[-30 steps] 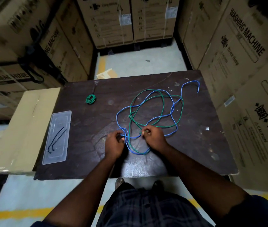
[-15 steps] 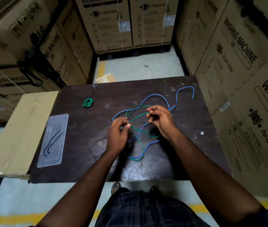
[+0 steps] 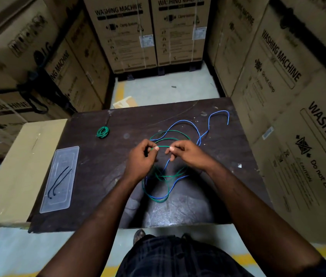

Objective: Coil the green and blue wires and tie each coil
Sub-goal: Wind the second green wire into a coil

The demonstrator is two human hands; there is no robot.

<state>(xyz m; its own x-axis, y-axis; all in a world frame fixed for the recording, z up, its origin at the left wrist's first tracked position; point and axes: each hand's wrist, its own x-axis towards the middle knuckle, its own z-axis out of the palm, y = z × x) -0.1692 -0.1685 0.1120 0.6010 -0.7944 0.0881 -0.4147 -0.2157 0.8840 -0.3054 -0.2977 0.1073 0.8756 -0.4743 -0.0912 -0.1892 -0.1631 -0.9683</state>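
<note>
a short stretch of the green wire [image 3: 164, 146] is pinched at either end by the curled fingers of the left hand [image 3: 140, 158] and the right hand [image 3: 188, 154], above the table [image 3: 208, 196] — its other loops are tangled with the blue wire [image 3: 186, 121], spread on the tabletop.

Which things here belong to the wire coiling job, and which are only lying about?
Job: green wire, blue wire, left hand and right hand pinching the green wire, probably the black ties in the clear tray.
Lying about: small green coil, cardboard scrap, washing machine boxes.
</note>
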